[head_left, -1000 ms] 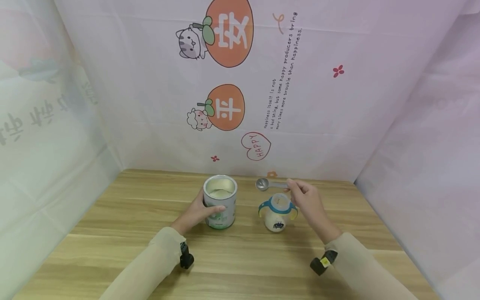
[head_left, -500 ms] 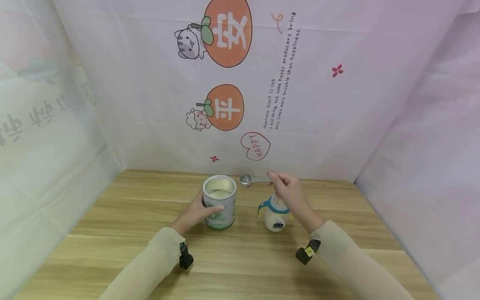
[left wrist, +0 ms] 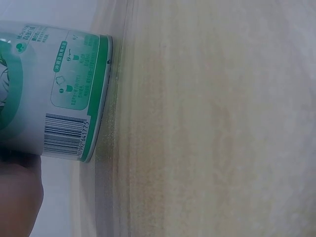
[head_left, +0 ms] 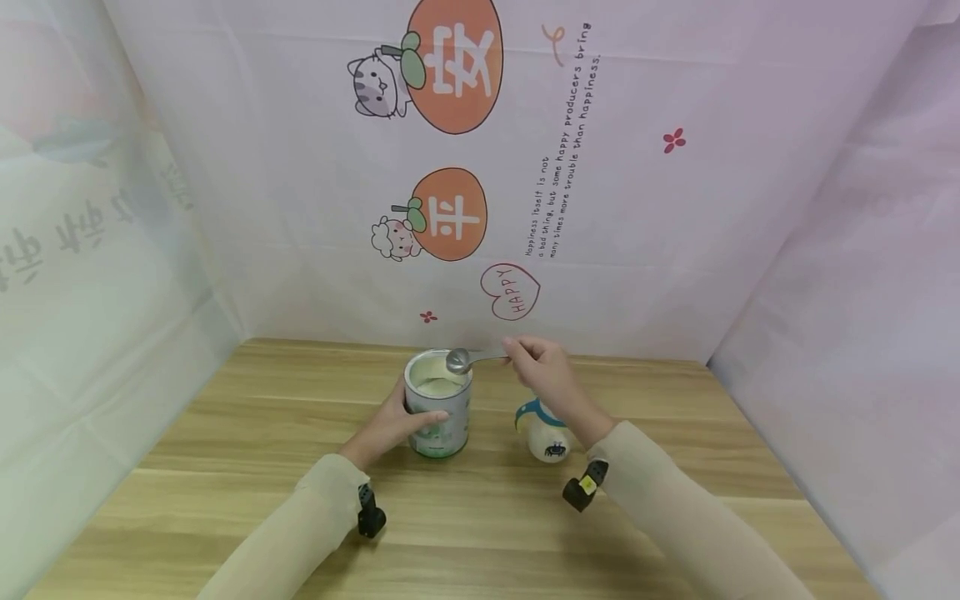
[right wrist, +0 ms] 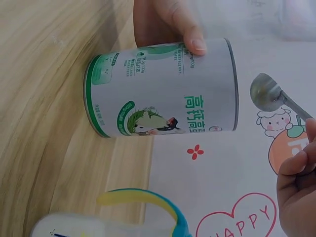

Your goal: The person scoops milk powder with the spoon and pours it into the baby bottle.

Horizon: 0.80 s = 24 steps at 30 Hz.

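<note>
One open white-green tin (head_left: 439,408), left hand (head_left: 386,427) fingers wrapped round; right hand (head_left: 546,375) pinches metal spoon (head_left: 459,360) above rim.

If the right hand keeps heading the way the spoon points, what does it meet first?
Most likely the open top of the milk powder can, held by the left hand: the spoon in the right hand hovers at its rim, though depth is unclear.

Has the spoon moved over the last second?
Yes. The spoon in the right hand moved left, from above the baby bottle to the rim of the milk powder can, which stayed put.
</note>
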{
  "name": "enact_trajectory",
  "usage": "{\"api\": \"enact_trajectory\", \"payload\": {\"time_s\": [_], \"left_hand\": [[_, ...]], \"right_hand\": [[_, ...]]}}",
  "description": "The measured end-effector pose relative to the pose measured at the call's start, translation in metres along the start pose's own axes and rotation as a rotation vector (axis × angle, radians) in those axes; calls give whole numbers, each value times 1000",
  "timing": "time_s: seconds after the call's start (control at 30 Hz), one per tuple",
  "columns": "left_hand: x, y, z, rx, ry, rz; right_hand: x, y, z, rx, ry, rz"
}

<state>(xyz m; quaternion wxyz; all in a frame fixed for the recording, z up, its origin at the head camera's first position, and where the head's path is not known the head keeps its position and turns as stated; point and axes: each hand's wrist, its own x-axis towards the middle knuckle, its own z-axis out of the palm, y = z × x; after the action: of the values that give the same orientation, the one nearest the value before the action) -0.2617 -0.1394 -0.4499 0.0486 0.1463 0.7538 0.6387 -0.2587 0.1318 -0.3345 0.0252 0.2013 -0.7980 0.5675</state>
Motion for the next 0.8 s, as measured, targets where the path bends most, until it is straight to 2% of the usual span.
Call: {"api": "enact_trajectory", "payload": {"time_s": [0.13,0.3,0.57,0.8], "left_hand": [[1,-1,0,7,6,-10],[1,0,0,-6,-7,-2],[1,-1,0,-9,4,-20],[1,-1,1,-14,6,-27]], "right_hand": [[6,-2,7,6,-6,-3],[11,-3,15,-46,-5,-13],[18,1,24,-97,-60,-21],[26,2,30,-193,-100,-86]]}}
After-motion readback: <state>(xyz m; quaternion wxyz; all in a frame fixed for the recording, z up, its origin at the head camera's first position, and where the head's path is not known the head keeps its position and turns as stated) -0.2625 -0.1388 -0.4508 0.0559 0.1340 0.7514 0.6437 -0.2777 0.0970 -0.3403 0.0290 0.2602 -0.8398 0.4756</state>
